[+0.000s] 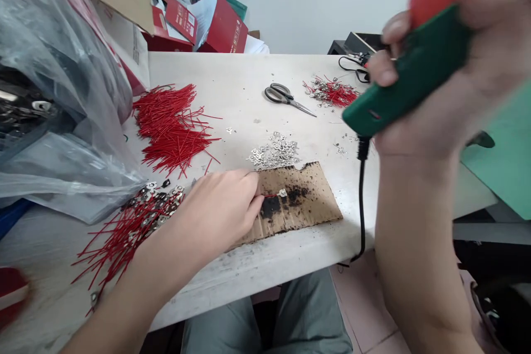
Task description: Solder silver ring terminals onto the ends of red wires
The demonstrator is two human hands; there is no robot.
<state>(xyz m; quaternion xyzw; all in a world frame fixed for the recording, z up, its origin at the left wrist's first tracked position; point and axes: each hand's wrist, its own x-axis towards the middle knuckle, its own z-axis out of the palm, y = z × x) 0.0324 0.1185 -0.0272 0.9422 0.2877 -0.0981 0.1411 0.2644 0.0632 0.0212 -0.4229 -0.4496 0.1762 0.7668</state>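
In the head view, a white table point(249, 94) is seen from above, and both hands are over it. The left hand point(219, 210) is laid on a scorched piece of cardboard point(307, 204) at the near edge of the table. Its grip is closed: a short red wire point(271, 195) is pinched between the fingertips point(255, 199), and the wire lies flat on the cardboard. At the free end of the wire a small metal terminal point(282, 193) is seen, just beside a black burnt patch.

The right hand point(456, 66) is raised well above the table, close to the camera and blurred. Its grip is wrapped firmly around a green tool with a red part point(415, 72); a black cord point(362, 199) hangs down from the lower end of the tool, past the table edge.

Behind the cardboard, a small heap of loose metal terminals point(274, 152) is spread. To the left, a pile of red wires point(170, 127) is placed, and nearer to the person, under the left forearm, a second pile of wires with terminals point(133, 227) is found. Scissors point(286, 97) lie farther back, near another small heap of wired terminals point(332, 91). A clear plastic bag point(62, 94) fills the left side.
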